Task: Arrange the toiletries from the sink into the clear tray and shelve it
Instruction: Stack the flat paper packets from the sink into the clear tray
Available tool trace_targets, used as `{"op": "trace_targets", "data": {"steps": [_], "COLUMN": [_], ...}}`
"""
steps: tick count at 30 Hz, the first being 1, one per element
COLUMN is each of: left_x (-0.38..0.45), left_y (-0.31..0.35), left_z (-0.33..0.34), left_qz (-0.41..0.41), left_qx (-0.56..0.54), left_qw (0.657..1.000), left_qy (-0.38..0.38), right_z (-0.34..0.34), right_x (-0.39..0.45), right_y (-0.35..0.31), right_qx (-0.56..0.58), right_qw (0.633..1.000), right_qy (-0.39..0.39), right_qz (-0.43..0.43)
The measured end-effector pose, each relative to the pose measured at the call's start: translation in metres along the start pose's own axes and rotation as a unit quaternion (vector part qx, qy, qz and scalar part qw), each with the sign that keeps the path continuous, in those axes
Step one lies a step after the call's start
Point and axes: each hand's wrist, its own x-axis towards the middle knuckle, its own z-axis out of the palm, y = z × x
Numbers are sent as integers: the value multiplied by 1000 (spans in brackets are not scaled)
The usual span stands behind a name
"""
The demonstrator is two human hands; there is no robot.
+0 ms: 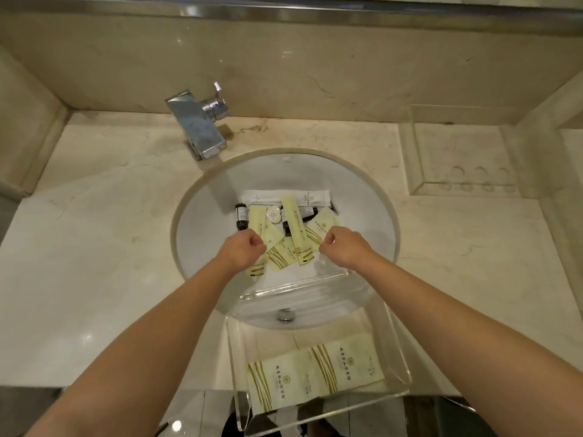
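Wide marble counter fills the view, and set into it the round white sink with the chrome tap standing at its far left edge. Near side now: the clear tray sits half on the counter's front edge, half over the sink, and two pale yellow packets lie flat in it, side by side. Up in the sink the rest of the toiletries are heaped together: a long white sachet at the back, a loose pile of yellow packets, a dark bottle lying at the left, a small round white soap in the middle. Both arms reach in over the pile. The left hand has its fingers curled in tight at the pile's left edge; whether it has hold of a packet, I cannot tell. The right hand is curled too, fingertips meeting at the edge of a yellow packet, grip not clear either.
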Motion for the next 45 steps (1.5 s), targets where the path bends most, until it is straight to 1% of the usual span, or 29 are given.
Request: {"op": "trace_targets", "data": {"steps": [2, 3, 7, 9, 12, 14, 16, 20, 26, 30, 33, 36, 37, 38, 40, 42, 43, 45], "left_x": [7, 10, 25, 33, 45, 53, 60, 70, 77, 79, 77, 76, 75, 74, 73, 70, 69, 68], "left_y": [-3, -3, -6, -7, -6, -3, 0, 4, 1, -1, 2, 6, 7, 7, 5, 0, -3, -9], "left_z": [2, 3, 6, 10, 18, 24, 30, 38, 43, 38, 39, 39, 38, 38, 37, 35, 34, 32], "left_qz": [-1, 1, 28, 47, 60, 65, 64, 47, 27, 17, 54, 110, 118, 119, 114, 91, 80, 58], "left_qx": [22, 35, 105, 151, 193, 207, 234, 292, 375, 406, 456, 512, 520, 520, 493, 459, 451, 462], "left_qw": [1000, 999, 994, 987, 979, 975, 969, 955, 925, 912, 888, 852, 846, 846, 862, 883, 888, 884], "left_qy": [-19, -24, -20, -30, -42, -47, -45, 6, 57, 51, 35, 19, 16, 16, 30, 39, 39, 35], "right_z": [-1, 0, 5, 7, 12, 15, 18, 25, 27, 23, 19, 18, 18, 18, 17, 15, 15, 13], "right_x": [8, 13, 39, 51, 67, 75, 83, 94, 103, 102, 100, 99, 100, 101, 103, 99, 95, 89], "right_y": [1, 2, 5, 3, -5, -11, -13, -9, -4, 0, 1, 4, 6, 8, 11, 11, 11, 12], "right_qx": [1, -6, -96, -123, -85, -81, -106, -177, -217, -269, -313, -341, -349, -358, -367, -343, -321, -283], "right_qw": [999, 998, 992, 988, 988, 988, 988, 979, 975, 963, 949, 937, 933, 928, 920, 928, 936, 946], "right_qy": [-52, -66, -75, -88, -124, -127, -114, -95, -24, 5, 22, 67, 84, 99, 124, 130, 131, 138], "right_qz": [7, 12, 13, 12, 15, 5, -6, -19, -38, -23, -13, -25, -33, -43, -61, -69, -69, -72]}}
